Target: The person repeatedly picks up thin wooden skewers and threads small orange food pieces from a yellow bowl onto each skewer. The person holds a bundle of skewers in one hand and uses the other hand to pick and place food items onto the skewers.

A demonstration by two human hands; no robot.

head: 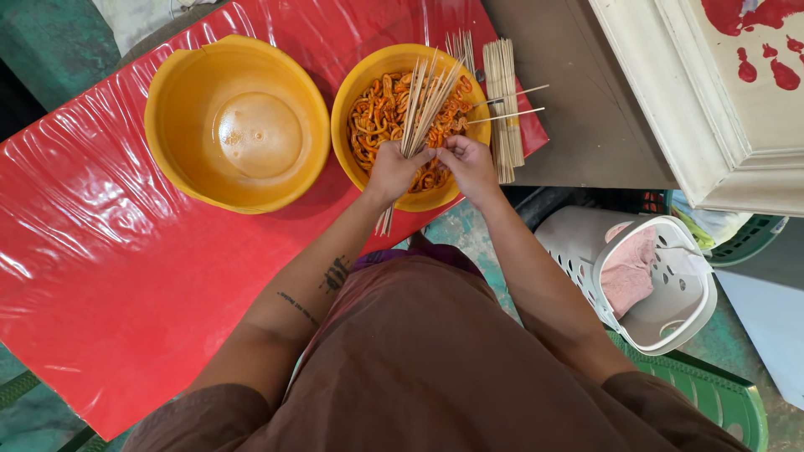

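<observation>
My left hand point(392, 169) grips a fanned bundle of thin bamboo skewers point(425, 102) over a yellow bowl point(362, 77) filled with orange-red marinated strips point(381, 117). My right hand point(469, 164) is beside it, fingers pinching at the same bundle near its base. The skewer ends stick out below my left hand. A second, larger yellow bowl point(237, 121) stands to the left with only a wet film inside.
Both bowls rest on a table covered in shiny red plastic point(100, 251). More skewers point(505, 100) lie in a pile right of the full bowl. A white perforated basket point(653, 276) with pink cloth lies on its side at the right, near a white cabinet point(712, 100).
</observation>
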